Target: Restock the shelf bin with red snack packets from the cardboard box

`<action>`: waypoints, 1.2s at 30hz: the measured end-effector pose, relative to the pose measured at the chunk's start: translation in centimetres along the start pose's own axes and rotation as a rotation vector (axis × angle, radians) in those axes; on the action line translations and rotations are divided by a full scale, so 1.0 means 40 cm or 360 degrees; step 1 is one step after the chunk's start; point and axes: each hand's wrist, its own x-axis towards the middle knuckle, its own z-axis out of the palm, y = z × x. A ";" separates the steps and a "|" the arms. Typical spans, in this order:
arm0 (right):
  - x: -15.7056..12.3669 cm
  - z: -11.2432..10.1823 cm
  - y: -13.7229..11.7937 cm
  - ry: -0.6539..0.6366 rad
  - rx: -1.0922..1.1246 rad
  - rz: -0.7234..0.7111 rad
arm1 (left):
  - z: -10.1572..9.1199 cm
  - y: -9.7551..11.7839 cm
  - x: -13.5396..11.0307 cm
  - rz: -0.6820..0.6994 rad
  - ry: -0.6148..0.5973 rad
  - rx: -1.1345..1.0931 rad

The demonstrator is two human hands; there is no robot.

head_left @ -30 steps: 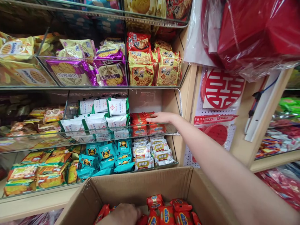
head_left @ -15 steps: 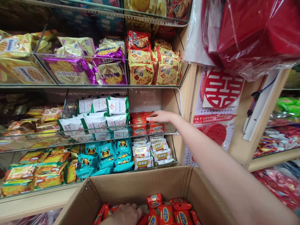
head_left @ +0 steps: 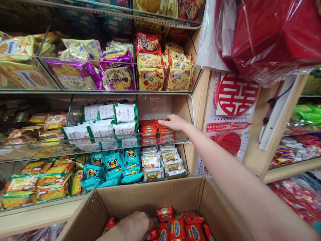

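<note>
Down in the cardboard box (head_left: pixel 150 192), my left hand (head_left: pixel 136 222) is curled with its fingers pointing down around a small red snack packet (head_left: pixel 153 233); the fingertips are mostly hidden. Several more red packets with blue-and-yellow labels (head_left: pixel 177 229) lie in the box beside it. My right hand (head_left: pixel 174 122) reaches into the right compartment of the middle shelf. Its fingers are stretched out over the top of the stacked red packets (head_left: pixel 167 134) there, and I see nothing lifted in it.
White-and-green packets (head_left: pixel 102 130) stand left of the red stack. Below are teal packets (head_left: pixel 112 164) and silver-white ones (head_left: pixel 173 160). A clear shelf guard (head_left: pixel 75 147) runs along the front. Red bags in plastic (head_left: pixel 271 36) hang at upper right.
My right hand has shifted slightly back and up over the red stack, uncovering more of its front packets. My left hand has moved a little higher and right in the box, still curled.
</note>
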 end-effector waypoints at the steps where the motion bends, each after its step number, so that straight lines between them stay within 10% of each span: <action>1: -0.003 -0.002 -0.001 0.0109 0.0003 0.0009 | -0.002 0.000 0.000 0.0035 0.0024 0.0004; 9: -0.123 -0.005 -0.074 0.1245 0.0137 -0.0499 | -0.070 0.025 -0.021 0.0267 0.0294 -0.0181; 13: -0.303 0.088 -0.115 0.0740 0.0400 -0.1228 | -0.107 0.034 -0.038 0.0377 0.0534 -0.1044; 18: -0.432 0.210 -0.084 0.0033 0.0717 -0.0649 | -0.132 0.021 -0.059 0.0409 0.0791 -0.1990; 24: -0.416 0.255 -0.046 -0.0438 0.1253 -0.0052 | -0.139 0.021 -0.066 0.0299 0.0756 -0.2203; 36: -0.415 0.228 -0.042 0.0117 0.1357 0.0206 | -0.127 0.000 -0.041 0.0074 0.1121 -0.1997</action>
